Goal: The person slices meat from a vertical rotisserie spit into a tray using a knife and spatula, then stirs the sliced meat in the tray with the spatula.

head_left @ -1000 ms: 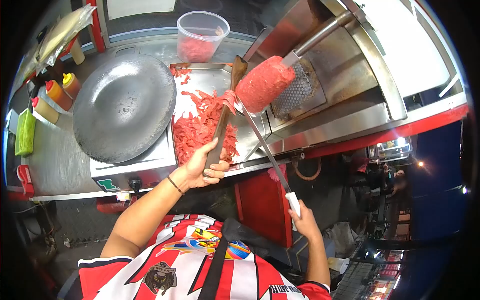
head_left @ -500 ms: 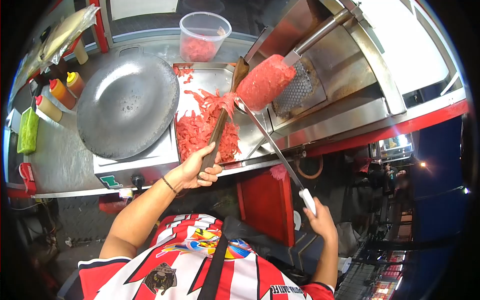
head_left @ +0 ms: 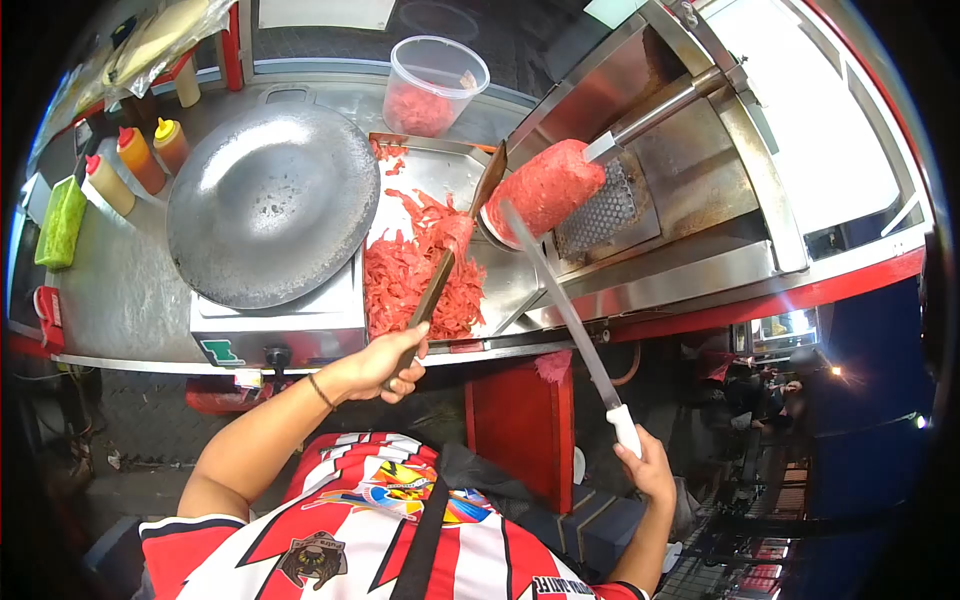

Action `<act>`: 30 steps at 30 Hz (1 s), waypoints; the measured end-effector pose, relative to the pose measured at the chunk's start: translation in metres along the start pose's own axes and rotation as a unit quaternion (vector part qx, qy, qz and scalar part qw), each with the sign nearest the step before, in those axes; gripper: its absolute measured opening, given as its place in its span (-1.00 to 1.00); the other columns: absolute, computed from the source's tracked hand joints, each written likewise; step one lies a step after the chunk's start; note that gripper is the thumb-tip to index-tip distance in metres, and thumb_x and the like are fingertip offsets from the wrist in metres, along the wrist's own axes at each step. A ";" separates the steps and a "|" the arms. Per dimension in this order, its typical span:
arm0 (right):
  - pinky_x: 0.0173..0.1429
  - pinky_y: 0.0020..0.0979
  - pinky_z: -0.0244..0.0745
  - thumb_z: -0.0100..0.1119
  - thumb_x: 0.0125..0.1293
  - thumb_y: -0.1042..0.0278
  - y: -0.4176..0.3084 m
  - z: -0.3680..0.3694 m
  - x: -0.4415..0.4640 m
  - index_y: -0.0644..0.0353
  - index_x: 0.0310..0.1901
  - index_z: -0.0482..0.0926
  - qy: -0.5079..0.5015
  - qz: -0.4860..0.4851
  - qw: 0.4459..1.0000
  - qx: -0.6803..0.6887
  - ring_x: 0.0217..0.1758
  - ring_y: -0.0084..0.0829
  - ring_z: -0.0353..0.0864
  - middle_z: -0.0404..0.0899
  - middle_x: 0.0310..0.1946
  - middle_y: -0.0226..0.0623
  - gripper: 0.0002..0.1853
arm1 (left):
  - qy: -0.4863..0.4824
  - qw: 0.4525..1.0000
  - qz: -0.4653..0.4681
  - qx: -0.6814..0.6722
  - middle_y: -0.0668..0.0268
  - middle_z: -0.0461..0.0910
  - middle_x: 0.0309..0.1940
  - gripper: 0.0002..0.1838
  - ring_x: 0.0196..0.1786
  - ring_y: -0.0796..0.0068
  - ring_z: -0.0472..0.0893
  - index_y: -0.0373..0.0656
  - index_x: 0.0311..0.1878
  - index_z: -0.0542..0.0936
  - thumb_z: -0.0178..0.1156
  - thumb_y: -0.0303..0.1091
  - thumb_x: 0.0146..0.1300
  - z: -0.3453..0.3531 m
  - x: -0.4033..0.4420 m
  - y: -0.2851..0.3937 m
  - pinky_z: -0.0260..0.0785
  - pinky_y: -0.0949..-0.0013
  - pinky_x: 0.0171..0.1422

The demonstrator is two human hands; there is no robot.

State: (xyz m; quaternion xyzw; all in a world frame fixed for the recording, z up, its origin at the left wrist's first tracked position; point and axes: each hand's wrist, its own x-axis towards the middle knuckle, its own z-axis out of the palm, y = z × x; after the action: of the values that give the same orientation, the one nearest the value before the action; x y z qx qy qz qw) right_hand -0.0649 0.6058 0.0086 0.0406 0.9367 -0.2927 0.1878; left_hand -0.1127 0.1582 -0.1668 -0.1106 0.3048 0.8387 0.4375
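Note:
My left hand (head_left: 385, 362) is wrapped round the handle of a dark wooden spatula (head_left: 434, 292). The spatula's blade points up and away, beside the meat, with some red shavings lying across its middle. In my right hand (head_left: 645, 466) is the white handle of a long kebab knife (head_left: 568, 306). Its blade tip overlaps the lower left side of a red block of meat (head_left: 550, 188) on a tilted spit; whether it touches cannot be made out. Loose meat shavings (head_left: 415, 290) are piled in a metal tray (head_left: 432, 168) under the spatula.
Left of the tray, a round dark griddle (head_left: 275, 205) sits on a burner. A clear tub (head_left: 432, 95) with red meat stands behind. Sauce bottles (head_left: 140, 160) and a green sponge (head_left: 62, 225) are far left. The metal grill housing (head_left: 690, 150) rises behind the spit.
The knife's tip has moved from the shavings by the spatula to in front of the meat block. The clump on the spatula looks smaller and lower. The whole view has shifted slightly.

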 end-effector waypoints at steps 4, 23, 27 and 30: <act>-0.48 -0.50 0.32 0.30 0.44 0.37 -0.036 0.083 0.044 0.24 0.00 0.57 0.078 -0.061 0.981 0.168 -0.57 -0.69 0.39 0.49 -0.47 -0.55 -0.80 | 0.031 0.992 0.072 0.100 0.42 0.27 -0.57 -0.51 -0.64 0.59 0.28 0.02 -0.13 0.31 -0.14 0.29 0.60 0.006 0.031 -0.033 0.16 0.41 -0.62; -0.25 -0.20 0.49 0.20 0.50 0.39 -0.082 0.194 0.199 0.32 -0.05 0.42 0.136 -0.151 0.970 0.136 -0.40 -0.29 0.58 0.60 -0.41 -0.08 -0.80 | 0.062 0.950 0.161 0.261 0.32 0.37 -0.48 -0.25 -0.55 0.47 0.53 -0.25 0.34 0.19 -0.09 0.33 0.55 0.050 0.061 -0.028 0.51 0.34 -0.59; -0.15 -0.16 0.54 0.21 0.49 0.35 -0.010 0.230 0.169 0.32 0.16 0.44 0.145 -0.149 0.969 0.130 -0.23 -0.23 0.71 0.68 -0.25 0.01 -0.67 | 0.060 0.961 0.147 0.226 0.33 0.37 -0.46 -0.26 -0.52 0.48 0.53 -0.23 0.27 0.25 -0.09 0.36 0.53 0.048 0.069 -0.018 0.49 0.35 -0.56; -0.14 -0.10 0.55 0.21 0.49 0.31 0.016 0.231 0.147 0.32 0.17 0.44 0.140 -0.137 0.977 0.085 -0.18 0.01 0.76 0.67 -0.27 0.11 -0.65 | 0.051 0.962 0.153 0.219 0.35 0.37 -0.46 -0.28 -0.51 0.49 0.52 -0.20 0.21 0.30 -0.08 0.38 0.52 0.050 0.063 -0.007 0.47 0.37 -0.56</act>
State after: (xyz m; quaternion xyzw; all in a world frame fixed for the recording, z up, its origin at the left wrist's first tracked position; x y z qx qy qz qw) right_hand -0.1229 0.4836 -0.2300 -0.0321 0.9222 -0.3853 0.0085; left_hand -0.1401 0.2331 -0.1589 -0.0067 0.5159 0.8018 0.3013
